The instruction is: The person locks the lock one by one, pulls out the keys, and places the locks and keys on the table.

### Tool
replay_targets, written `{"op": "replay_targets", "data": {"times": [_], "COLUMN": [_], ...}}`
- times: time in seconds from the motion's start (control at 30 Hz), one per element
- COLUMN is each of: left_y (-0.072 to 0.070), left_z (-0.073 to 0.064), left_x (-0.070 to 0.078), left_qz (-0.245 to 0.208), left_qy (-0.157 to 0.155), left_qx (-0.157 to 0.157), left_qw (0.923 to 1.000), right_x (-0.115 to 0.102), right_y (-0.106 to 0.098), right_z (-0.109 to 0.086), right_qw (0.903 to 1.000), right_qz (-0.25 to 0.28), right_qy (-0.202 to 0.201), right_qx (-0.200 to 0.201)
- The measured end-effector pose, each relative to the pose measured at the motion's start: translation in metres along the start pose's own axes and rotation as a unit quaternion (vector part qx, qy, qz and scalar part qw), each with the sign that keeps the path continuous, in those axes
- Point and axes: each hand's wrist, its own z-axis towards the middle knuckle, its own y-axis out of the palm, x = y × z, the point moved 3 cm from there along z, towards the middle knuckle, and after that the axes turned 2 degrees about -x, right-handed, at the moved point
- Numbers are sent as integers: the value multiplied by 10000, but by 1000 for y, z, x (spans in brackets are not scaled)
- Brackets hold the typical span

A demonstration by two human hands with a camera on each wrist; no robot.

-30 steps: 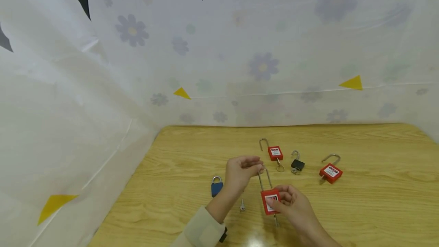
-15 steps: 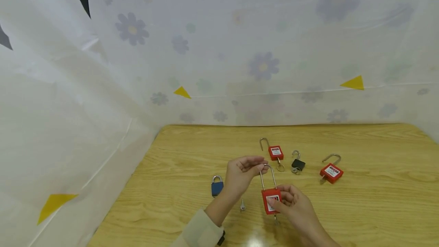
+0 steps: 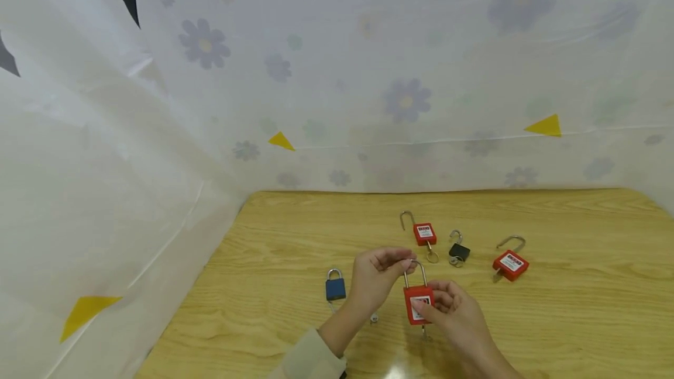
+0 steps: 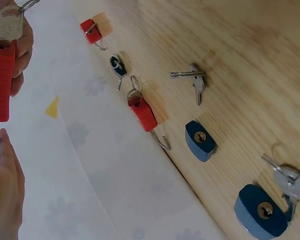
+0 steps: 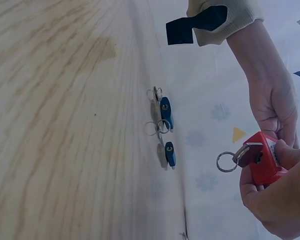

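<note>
A red padlock (image 3: 418, 292) with a white label is held up over the table between my hands. My right hand (image 3: 459, 317) grips its body, thumb across the label. With thumb and fingers my left hand (image 3: 372, 279) pinches the top of its long steel shackle (image 3: 424, 275). Both shackle legs meet the body's top in the head view. A key (image 5: 245, 150) on a ring sticks out of the lock's underside. A blue padlock (image 3: 335, 289) with its shackle down lies left of my left wrist; the left wrist view shows a second blue padlock (image 4: 200, 140).
Farther back on the wooden table (image 3: 295, 221) lie a red padlock (image 3: 425, 233), a small black padlock (image 3: 459, 252) and another red padlock (image 3: 511, 265), all with raised shackles and keys. Loose keys (image 4: 196, 82) lie near the blue padlocks. A patterned white sheet (image 3: 337, 75) stands behind the table.
The held padlock's shackle has swung round over the body and sunk lower into it. My left hand has moved slightly right and down with it; my right hand keeps its grip.
</note>
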Motion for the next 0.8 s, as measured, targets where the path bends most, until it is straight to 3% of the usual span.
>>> {"op": "replay_targets", "data": {"times": [0.23, 0.4, 0.47, 0.53, 0.63, 0.7, 0.8], "left_y": [4, 7, 10, 15, 25, 31, 37], "left_z": [-3, -9, -15, -23, -32, -35, -35], "left_x": [0, -4, -6, -9, -15, -18, -20], "left_qz": [516, 747, 1003, 1353, 1824, 1933, 1772], "left_qy": [227, 590, 431, 70, -465, -534, -483], "left_qx": [-9, 548, 848, 926, 561, 296, 226], "left_qw": [9984, 9940, 9904, 9864, 9805, 9792, 9827], "right_x": [0, -3, -7, -11, -17, -19, -22], "right_y": [-4, -8, -12, -17, -23, -25, -24], "right_z": [1, 4, 5, 7, 9, 10, 9], "right_qw": [10000, 9993, 9984, 9980, 9976, 9975, 9973], "right_qz": [-52, -287, -393, -366, -253, -110, 48], "right_qy": [-35, -225, -334, -402, -403, -380, -404], "right_qx": [-27, 123, 231, 336, 506, 582, 613]}}
